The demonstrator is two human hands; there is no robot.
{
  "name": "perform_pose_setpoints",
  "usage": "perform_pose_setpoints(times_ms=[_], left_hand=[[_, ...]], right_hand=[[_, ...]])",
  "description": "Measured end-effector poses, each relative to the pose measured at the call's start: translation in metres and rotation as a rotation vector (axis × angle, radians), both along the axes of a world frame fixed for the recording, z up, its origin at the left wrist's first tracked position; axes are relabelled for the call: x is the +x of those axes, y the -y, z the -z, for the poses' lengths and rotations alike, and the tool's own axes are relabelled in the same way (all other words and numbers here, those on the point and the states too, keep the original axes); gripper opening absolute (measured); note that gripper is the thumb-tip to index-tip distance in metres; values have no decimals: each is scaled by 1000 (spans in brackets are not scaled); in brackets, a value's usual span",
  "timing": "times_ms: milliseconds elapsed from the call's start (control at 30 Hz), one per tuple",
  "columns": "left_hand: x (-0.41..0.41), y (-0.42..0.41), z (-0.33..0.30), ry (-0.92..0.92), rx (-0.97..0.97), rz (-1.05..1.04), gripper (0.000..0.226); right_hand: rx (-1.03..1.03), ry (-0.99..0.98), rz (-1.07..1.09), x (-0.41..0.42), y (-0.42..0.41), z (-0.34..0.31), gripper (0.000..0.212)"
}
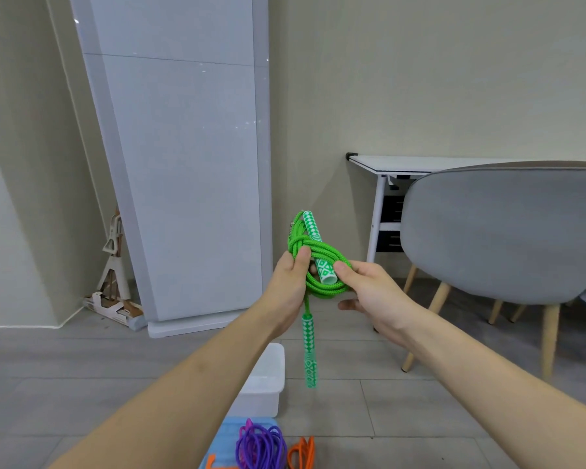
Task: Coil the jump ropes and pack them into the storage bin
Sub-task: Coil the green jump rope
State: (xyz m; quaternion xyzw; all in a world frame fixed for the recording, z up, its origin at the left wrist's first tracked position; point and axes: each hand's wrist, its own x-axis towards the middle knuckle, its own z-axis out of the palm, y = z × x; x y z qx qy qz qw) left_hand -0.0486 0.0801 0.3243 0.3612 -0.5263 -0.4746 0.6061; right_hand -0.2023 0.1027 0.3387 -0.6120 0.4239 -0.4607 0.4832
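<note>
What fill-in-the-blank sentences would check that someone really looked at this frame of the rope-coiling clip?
1. Both hands, left hand and right hand, hold a coiled jump rope coloured ____.
2. One patterned handle hangs ____ the coil.
3. The white storage bin stands on the ____.
4. Beside the purple rope lies one coloured ____.

Missing words: green; below; floor; orange

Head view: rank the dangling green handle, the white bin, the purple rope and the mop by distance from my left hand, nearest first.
From the left hand:
1. Dangling green handle, just below it.
2. White bin, on the floor beneath.
3. Purple rope, at the bottom edge.
4. Mop, against the far left wall.
</note>
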Motion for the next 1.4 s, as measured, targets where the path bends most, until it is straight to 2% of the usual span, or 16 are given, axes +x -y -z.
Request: perform_pose_setpoints(times_ms=[100, 200, 300, 400, 433, 500, 567, 633, 700, 800, 933, 1033, 1167, 1400], left_hand=[[-1, 2, 2, 23, -25, 45, 53], [-2, 2, 5, 36, -53, 65, 43], [0, 1, 9, 38, -50, 75, 41], [4, 2, 11, 18, -8, 76, 36], [5, 2, 11, 11, 9, 89, 36], [9, 1, 11, 33, 17, 123, 36], [10, 0, 13, 87, 3, 179, 36], [9, 0, 16, 131, 7, 229, 37], [8, -1, 17, 156, 14, 249, 37], [7, -1, 21, 166, 6, 234, 37], [8, 2, 22, 191, -44, 175, 52], [8, 0, 22, 214, -42, 158, 49], [7, -5, 19, 281, -103, 60, 44], [6, -7, 21, 163, -48, 129, 32]], right_hand=[[61, 56, 12, -1, 1, 1, 32], [76, 119, -48, 2, -2, -1, 32], [-21, 23, -97, -1, -2, 2, 27], [-145, -41, -40, -11, 5, 8, 20], [-185, -72, -12, -13, 6, 8, 28], [-263, -158, 11, -15, 5, 4, 62], [-338, -253, -42, -18, 7, 1, 88], [-389, -365, -101, -23, 9, 1, 102], [-399, -425, -122, -28, 10, -1, 106], [-437, -437, -96, -33, 8, 0, 99], [-549, -538, 9, -29, 9, 5, 77], [-590, -486, 66, -23, 9, 8, 68], [-510, -333, 112, -19, 11, 11, 56], [-438, -310, 105, -18, 10, 5, 52]])
